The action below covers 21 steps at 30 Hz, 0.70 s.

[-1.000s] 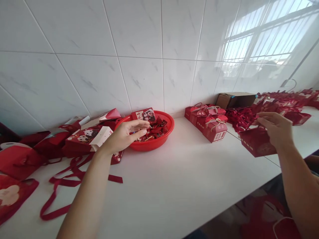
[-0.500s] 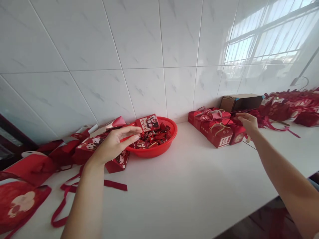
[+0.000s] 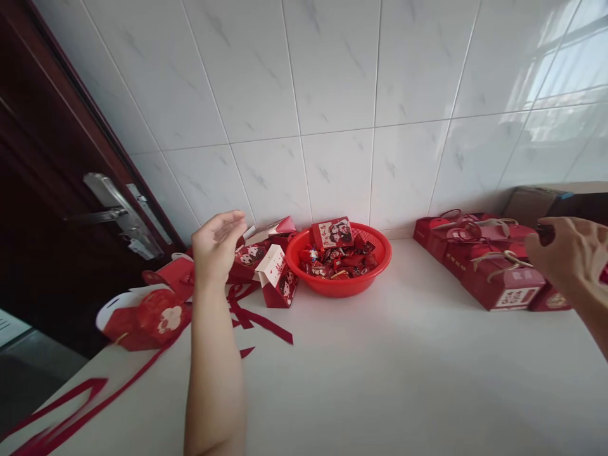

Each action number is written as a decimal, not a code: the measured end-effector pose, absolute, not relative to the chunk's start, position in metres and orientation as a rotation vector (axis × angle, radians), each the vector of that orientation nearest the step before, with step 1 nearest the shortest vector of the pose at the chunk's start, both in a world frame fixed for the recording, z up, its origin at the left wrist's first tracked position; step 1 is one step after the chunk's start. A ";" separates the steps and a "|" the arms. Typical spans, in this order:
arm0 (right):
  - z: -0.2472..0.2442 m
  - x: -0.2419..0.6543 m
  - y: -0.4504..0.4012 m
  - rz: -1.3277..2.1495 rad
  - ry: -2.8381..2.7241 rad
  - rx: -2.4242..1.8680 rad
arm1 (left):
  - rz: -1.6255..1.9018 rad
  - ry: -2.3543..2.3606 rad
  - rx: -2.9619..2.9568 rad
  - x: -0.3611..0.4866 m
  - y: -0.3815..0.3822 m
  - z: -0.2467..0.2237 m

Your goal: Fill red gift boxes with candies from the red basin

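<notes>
My left hand [image 3: 218,244] is raised over the patterned gift boxes [image 3: 249,256] on the left, fingers stretched and thumb apart, with nothing in it. Beside those stands a small red and white box [image 3: 275,275] with a peaked top. A red plastic basket [image 3: 339,287] of wrapped sweets [image 3: 339,263] stands to the right of it, and a flat printed box [image 3: 332,233] leans inside. At the far right, my right hand [image 3: 572,250] hovers by a group of red gift boxes [image 3: 494,272] with cord handles. Its fingers curve, apart from the thumb, and I see nothing held.
Opened red boxes [image 3: 152,316] lie at the table's left end, with dark red ribbons [image 3: 266,326] in front and at the corner. A brown door [image 3: 42,126] with a metal handle [image 3: 118,212] is at left. A cardboard box [image 3: 536,206] stands against the tiled wall.
The view has turned left, bringing the door into sight. My left hand has shifted away from the basket's edge, and my right hand's fingers have parted above the red boxes.
</notes>
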State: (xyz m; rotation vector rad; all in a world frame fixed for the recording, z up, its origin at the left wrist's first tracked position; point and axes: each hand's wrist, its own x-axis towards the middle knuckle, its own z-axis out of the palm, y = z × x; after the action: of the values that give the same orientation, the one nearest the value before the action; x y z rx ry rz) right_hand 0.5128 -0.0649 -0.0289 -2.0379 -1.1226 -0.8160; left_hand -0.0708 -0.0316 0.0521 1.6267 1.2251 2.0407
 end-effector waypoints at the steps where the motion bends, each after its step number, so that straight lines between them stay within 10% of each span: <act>1: -0.025 0.493 -0.063 -0.747 -1.172 -1.992 | 2.090 1.259 1.568 -0.076 -0.028 0.051; 12: -0.111 0.202 -0.109 -0.013 -2.194 -0.632 | 1.905 1.594 1.425 -0.100 0.004 0.028; 21: -0.149 0.150 -0.133 0.293 -2.291 -0.461 | 1.509 1.748 1.669 -0.093 0.027 0.002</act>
State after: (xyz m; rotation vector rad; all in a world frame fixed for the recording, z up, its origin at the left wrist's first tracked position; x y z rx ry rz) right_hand 0.1503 -0.1334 -0.1493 -0.4610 -2.2907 0.2926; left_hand -0.0931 0.0271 0.0020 1.6686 1.7478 1.5092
